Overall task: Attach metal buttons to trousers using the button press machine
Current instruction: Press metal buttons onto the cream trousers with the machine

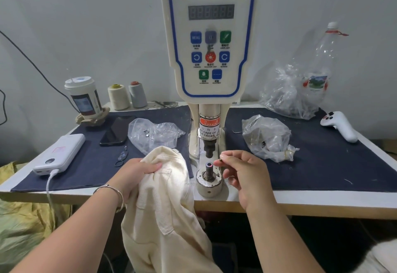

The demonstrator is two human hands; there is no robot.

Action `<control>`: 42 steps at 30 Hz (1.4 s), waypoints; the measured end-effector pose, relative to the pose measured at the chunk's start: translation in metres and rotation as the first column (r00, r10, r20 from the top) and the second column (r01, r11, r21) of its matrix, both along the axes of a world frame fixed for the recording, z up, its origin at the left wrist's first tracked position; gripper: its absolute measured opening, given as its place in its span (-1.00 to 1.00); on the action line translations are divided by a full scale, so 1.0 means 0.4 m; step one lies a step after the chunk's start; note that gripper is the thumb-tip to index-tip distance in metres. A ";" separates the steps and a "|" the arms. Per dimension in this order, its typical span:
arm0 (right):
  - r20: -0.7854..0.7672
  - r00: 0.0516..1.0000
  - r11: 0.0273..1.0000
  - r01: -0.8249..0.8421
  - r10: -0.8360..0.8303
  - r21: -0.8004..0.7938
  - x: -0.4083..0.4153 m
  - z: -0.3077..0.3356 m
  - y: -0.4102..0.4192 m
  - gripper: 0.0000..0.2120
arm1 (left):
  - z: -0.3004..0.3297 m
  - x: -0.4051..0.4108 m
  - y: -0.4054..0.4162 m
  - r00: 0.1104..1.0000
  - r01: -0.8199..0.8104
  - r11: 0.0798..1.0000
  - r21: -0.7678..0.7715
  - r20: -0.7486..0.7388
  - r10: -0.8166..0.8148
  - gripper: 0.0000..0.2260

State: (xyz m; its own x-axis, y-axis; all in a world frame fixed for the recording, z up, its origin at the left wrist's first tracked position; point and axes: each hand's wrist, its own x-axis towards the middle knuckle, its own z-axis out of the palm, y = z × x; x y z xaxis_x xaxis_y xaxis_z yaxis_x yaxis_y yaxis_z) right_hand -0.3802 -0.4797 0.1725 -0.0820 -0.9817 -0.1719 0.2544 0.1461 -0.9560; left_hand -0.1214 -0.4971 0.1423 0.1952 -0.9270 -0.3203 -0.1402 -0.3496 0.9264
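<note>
The cream trousers [167, 197] are lying bunched just left of the button press machine [209, 57], draping off the front edge of the desk [322, 199] toward the person's lap. The left hand [137, 173] is clenching a fold of the cloth near its top, knuckles up, wrist with a bangle angling in from the lower left. The cloth looks soft, thick and limp; it is likely to sag and slide under its own weight, so gripping it close to the spot meant for the button, with the fabric pulled flat, seems the safer hold.

The right hand [242, 171] is hovering just right of the machine's lower post [208, 168], palm turned inward, thumb and forefinger pinching a small dark metal button [221, 160], the other fingers curling loosely. The button is tiny, hard and probably slippery, easy to drop, so a fingertip pinch by its rim suits it. It is sitting near the post, not yet on it, with the upper punch [209, 151] directly above.

Clear plastic bags [266, 137] are resting on either side of the machine.
</note>
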 end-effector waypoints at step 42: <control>0.431 0.892 0.986 -0.164 0.138 0.022 0.007 0.029 0.044 -0.65 | 0.006 0.001 0.000 1.000 0.007 1.000 0.004 0.021 -0.007 -0.92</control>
State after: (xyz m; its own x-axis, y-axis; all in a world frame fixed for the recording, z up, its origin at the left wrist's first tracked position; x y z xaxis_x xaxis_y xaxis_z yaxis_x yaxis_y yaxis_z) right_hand -0.3774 -0.4621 0.1839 0.1599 -0.9640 -0.2123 0.6062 0.2657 -0.7496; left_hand -0.1211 -0.4971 0.1446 0.1953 -0.9273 -0.3194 -0.1624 -0.3518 0.9219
